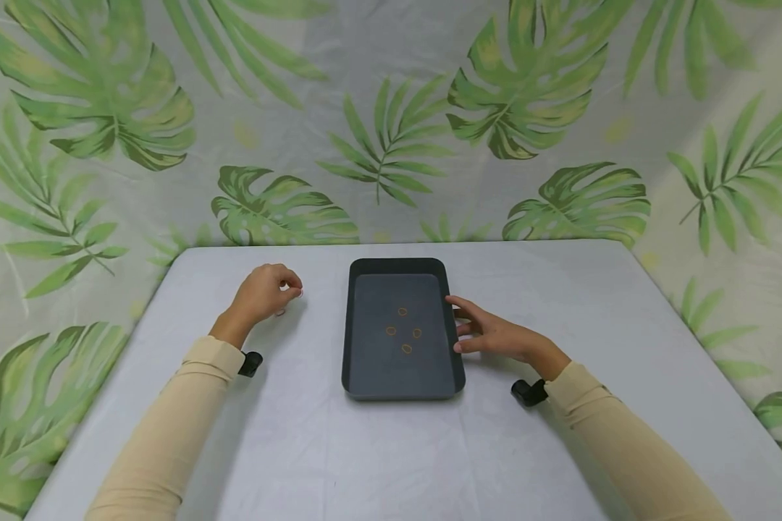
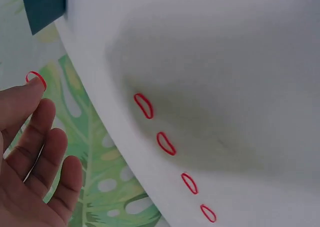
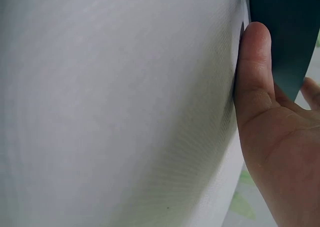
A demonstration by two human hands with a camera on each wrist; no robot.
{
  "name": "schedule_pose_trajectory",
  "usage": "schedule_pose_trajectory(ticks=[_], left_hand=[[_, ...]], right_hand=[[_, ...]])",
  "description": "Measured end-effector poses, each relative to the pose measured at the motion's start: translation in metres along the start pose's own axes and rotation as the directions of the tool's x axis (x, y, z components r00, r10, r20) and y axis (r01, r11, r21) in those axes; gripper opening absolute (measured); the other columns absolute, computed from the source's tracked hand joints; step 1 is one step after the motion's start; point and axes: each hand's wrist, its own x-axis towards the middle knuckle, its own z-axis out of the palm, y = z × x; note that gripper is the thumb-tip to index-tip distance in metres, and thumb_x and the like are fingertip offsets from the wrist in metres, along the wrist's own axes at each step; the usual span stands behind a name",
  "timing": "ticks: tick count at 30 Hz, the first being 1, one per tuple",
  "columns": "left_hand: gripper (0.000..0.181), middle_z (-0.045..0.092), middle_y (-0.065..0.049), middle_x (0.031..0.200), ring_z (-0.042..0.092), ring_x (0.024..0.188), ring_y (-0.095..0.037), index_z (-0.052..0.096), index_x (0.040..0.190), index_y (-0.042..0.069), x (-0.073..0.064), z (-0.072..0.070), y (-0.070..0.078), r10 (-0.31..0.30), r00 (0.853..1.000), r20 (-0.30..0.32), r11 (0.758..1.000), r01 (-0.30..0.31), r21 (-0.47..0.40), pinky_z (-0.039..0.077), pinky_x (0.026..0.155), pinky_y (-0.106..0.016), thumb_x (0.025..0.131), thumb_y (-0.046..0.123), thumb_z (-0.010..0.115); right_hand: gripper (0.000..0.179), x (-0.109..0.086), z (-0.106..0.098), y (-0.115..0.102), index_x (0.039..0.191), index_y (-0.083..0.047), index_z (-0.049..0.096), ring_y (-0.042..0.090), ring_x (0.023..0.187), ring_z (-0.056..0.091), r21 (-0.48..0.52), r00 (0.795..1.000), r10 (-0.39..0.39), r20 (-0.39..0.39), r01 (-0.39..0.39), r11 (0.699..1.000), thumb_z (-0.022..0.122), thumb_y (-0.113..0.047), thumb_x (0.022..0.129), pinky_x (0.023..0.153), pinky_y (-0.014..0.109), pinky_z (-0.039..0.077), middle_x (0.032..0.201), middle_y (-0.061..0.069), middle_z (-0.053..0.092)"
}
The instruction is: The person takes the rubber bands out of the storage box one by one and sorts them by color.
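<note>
My left hand (image 1: 265,295) is above the table, left of a dark grey baking tray (image 1: 397,389). Its thumb and a finger pinch a small red rubber band (image 2: 36,77), seen best in the left wrist view. Several more red rubber bands (image 2: 143,106) lie in a slanting row on the white cloth; my left hand and arm mostly hide them in the head view. Against the tray's right wall rest the fingertips of my right hand (image 1: 498,336), with the fingers spread and relaxed. Several thin orange loops (image 1: 402,312) lie inside the tray, near its middle.
A white cloth (image 1: 287,449) covers the table. Behind and beside it hangs a curtain (image 1: 391,43) printed with green leaves. Both wrists wear a small black camera (image 1: 250,364) below a beige sleeve.
</note>
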Motion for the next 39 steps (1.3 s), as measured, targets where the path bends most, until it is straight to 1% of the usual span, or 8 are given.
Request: schedule_pose_trajectory(ticks=[6,10,14,21,27,29,33,39], left_hand=[[0.011,0.072,-0.011,0.099,0.057,0.091,-0.028,0.076,0.095,0.007,0.000,0.006,-0.005,-0.026,0.999,0.044,0.999,0.024,0.038,0.048,0.080,-0.042,0.092,0.015,0.069],[0.010,0.073,-0.012,0.097,0.060,0.089,-0.028,0.076,0.091,0.007,0.000,0.009,-0.008,-0.033,0.998,0.056,0.998,0.030,0.051,0.050,0.081,-0.044,0.090,0.013,0.069],[0.009,0.073,-0.013,0.096,0.063,0.088,-0.029,0.076,0.089,0.007,-0.001,0.010,-0.010,-0.036,0.997,0.067,0.998,0.032,0.056,0.051,0.082,-0.046,0.090,0.012,0.068],[0.009,0.073,-0.013,0.097,0.064,0.091,-0.030,0.076,0.089,0.007,0.000,0.013,-0.013,-0.039,0.996,0.080,0.998,0.035,0.059,0.052,0.084,-0.046,0.089,0.012,0.070],[0.008,0.073,-0.012,0.096,0.064,0.090,-0.029,0.076,0.088,0.007,0.001,0.018,-0.018,-0.034,0.994,0.100,0.998,0.029,0.052,0.052,0.084,-0.045,0.089,0.013,0.070],[0.007,0.073,-0.012,0.096,0.064,0.090,-0.028,0.076,0.088,0.008,0.002,0.019,-0.018,-0.042,0.993,0.108,0.998,0.037,0.045,0.052,0.084,-0.044,0.089,0.013,0.071],[0.007,0.073,-0.011,0.096,0.064,0.090,-0.028,0.076,0.088,0.008,0.002,0.020,-0.017,-0.039,0.993,0.114,0.999,0.035,0.032,0.052,0.084,-0.045,0.089,0.014,0.071],[0.007,0.072,-0.010,0.094,0.062,0.087,-0.025,0.075,0.087,0.009,0.002,0.021,-0.017,-0.049,0.992,0.117,0.998,0.044,0.040,0.051,0.082,-0.043,0.089,0.015,0.071]], right_hand=[[0.097,-0.001,0.000,-0.001,0.161,-0.028,0.001,0.038,0.142,0.040,0.013,1.000,-0.003,0.005,0.003,1.000,0.069,-0.019,0.093,0.102,0.042,0.045,0.165,0.017,0.012],[0.097,-0.001,0.001,-0.001,0.161,-0.029,0.001,0.037,0.142,0.040,0.014,1.000,-0.009,0.006,0.009,1.000,0.069,-0.019,0.093,0.103,0.042,0.045,0.165,0.016,0.012],[0.096,-0.001,0.001,-0.001,0.161,-0.026,0.001,0.038,0.142,0.040,0.011,1.000,-0.027,0.011,0.027,1.000,0.069,-0.018,0.093,0.104,0.043,0.044,0.165,0.019,0.012],[0.096,-0.002,0.000,0.000,0.161,-0.025,0.000,0.039,0.141,0.041,-0.010,1.000,-0.027,0.007,0.027,1.000,0.069,-0.020,0.094,0.102,0.041,0.045,0.165,0.019,0.012],[0.097,-0.002,0.001,0.002,0.161,-0.029,0.001,0.036,0.141,0.041,0.006,1.000,-0.007,0.001,0.007,1.000,0.070,-0.021,0.093,0.103,0.042,0.045,0.165,0.017,0.014],[0.098,-0.002,0.001,0.002,0.161,-0.029,0.001,0.036,0.141,0.041,0.010,1.000,-0.006,-0.001,0.006,1.000,0.070,-0.020,0.092,0.104,0.042,0.045,0.165,0.017,0.015],[0.097,-0.002,0.001,0.002,0.161,-0.027,0.001,0.037,0.140,0.042,0.006,1.000,-0.018,-0.004,0.018,1.000,0.070,-0.020,0.093,0.105,0.044,0.045,0.164,0.017,0.015],[0.096,-0.001,0.001,0.001,0.161,-0.027,0.002,0.036,0.140,0.042,0.004,1.000,-0.020,-0.008,0.020,1.000,0.070,-0.019,0.093,0.103,0.041,0.045,0.165,0.017,0.015]])
